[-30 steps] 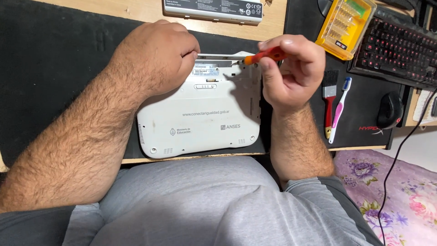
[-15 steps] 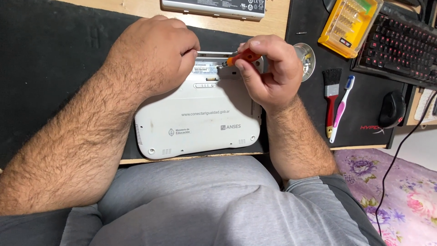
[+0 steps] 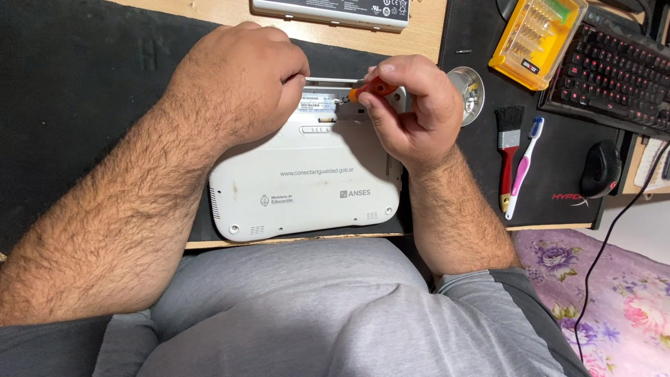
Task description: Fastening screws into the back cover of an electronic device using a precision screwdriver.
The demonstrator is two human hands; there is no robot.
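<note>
Black desk mat (image 3: 84, 91): white laptop (image 3: 307, 188) lies underside up. Left hand (image 3: 237, 84) fisted, resting on its far edge; right hand (image 3: 412, 105) pinches orange screwdriver (image 3: 373, 89).

Left hand (image 3: 241, 84) fisted, palm down; right hand (image 3: 412, 105) pinched, fingers curled.

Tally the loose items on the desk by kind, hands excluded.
Small white laptop, underside up: 1
Orange-handled screwdriver: 1
Battery pack: 1
Yellow bit case: 1
Round metal dish: 1
Brushes (paintbrush, toothbrush): 2
Keyboard: 1
Mouse: 1
Total: 9
</note>
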